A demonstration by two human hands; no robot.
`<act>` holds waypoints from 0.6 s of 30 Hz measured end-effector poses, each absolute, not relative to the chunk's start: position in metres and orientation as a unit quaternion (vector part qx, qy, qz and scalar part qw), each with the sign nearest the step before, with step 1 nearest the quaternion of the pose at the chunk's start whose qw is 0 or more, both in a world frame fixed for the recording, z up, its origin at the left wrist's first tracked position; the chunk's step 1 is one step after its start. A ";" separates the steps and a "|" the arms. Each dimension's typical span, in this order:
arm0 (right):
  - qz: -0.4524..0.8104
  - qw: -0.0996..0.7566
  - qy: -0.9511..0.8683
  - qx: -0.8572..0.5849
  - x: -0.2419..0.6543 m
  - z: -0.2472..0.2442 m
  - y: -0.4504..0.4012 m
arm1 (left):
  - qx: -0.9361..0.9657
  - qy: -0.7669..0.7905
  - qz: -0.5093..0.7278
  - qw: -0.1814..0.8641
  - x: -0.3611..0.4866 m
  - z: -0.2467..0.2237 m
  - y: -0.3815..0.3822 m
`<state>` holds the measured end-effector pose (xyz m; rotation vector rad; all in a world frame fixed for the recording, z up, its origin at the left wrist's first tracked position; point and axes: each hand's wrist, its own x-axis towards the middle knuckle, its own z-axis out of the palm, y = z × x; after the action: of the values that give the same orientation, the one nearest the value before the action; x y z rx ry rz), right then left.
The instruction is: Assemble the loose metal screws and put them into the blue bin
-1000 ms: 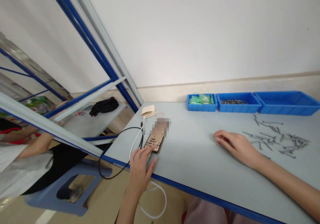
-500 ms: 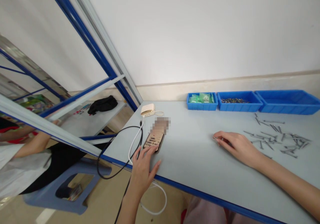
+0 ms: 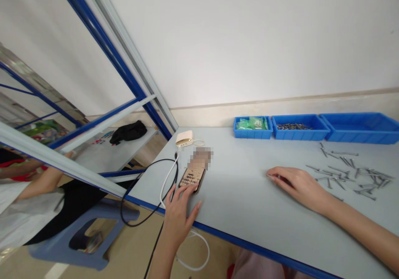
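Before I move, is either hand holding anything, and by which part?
The right hand seems to pinch a small shiny thing at its fingertips; which part cannot be told. The left hand holds nothing; its fingers touch the phone.

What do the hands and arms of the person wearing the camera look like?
The left hand and right hand are both bare, with slim fingers and no gloves. No sleeves, watch or bracelet show on the slender forearms.
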<state>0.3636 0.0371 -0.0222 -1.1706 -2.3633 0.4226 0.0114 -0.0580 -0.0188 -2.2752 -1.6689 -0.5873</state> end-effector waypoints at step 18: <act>0.145 0.238 -0.868 -0.411 0.363 -0.021 0.037 | -0.784 -0.570 -0.203 0.138 0.009 -0.023 -0.057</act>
<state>0.3627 0.0375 -0.0211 -1.1252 -2.3784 0.3980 0.0087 -0.0572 -0.0228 -2.2681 -1.6482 -0.5862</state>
